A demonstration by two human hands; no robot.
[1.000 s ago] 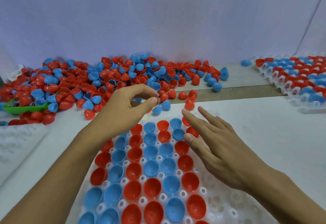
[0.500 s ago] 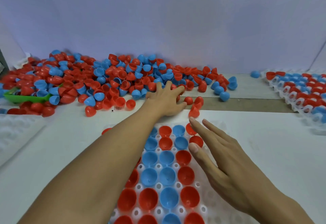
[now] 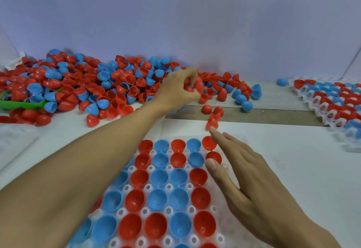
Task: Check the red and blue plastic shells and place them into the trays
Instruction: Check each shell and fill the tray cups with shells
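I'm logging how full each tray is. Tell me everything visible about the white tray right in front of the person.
The white tray is translucent moulded plastic with rows of round cups and small holes between them. It lies flat on the white table. Most visible cups hold red and blue shells, open side up; cups along its right edge show empty. The right hand rests open on that side, and the left forearm crosses over its left part.

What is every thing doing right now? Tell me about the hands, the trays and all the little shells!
Left hand: reaching into the pile, fingers curled round red shells.
Right hand: flat and open, resting on the near tray.
Near tray: partly filled, right-hand holes bare.
Shells in near tray: red and blue, open side up.
Pile of shells: loose heap, unsorted.
Far tray: holds red and blue shells.
Green scoop: lying half buried in the pile.
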